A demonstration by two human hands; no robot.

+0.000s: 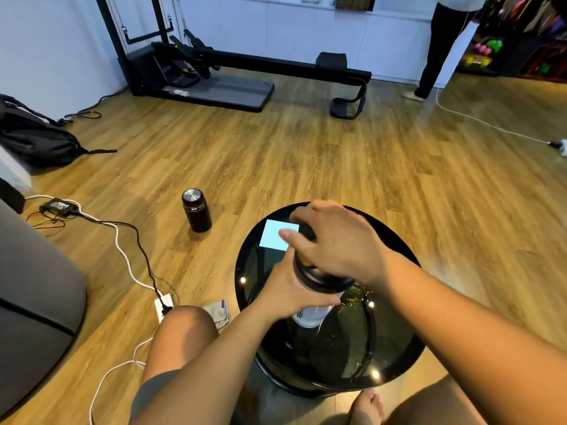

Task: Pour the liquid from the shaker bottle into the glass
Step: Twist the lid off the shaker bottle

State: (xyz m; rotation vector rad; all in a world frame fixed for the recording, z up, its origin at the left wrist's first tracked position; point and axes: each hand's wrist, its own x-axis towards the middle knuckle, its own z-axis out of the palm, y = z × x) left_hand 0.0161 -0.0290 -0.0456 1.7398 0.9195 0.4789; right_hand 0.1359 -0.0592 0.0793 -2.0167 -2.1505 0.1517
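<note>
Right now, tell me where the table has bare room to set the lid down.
Bare glass along the table's near-right rim and at far right, beyond the right hand. Crowded at the middle: both hands on the bottle, left hand round its body. The blue card takes far left.

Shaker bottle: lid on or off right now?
On. The dark lid sits atop the shaker bottle; the right hand grips it, the left hand holds the body.

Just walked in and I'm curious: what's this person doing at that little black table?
A seated person is working on a shaker bottle that stands upright on a round black table. The left hand grips its body while the right hand sits on the dark lid, apparently to open it. Nothing is being poured yet. A light blue card lies on the table.
</note>
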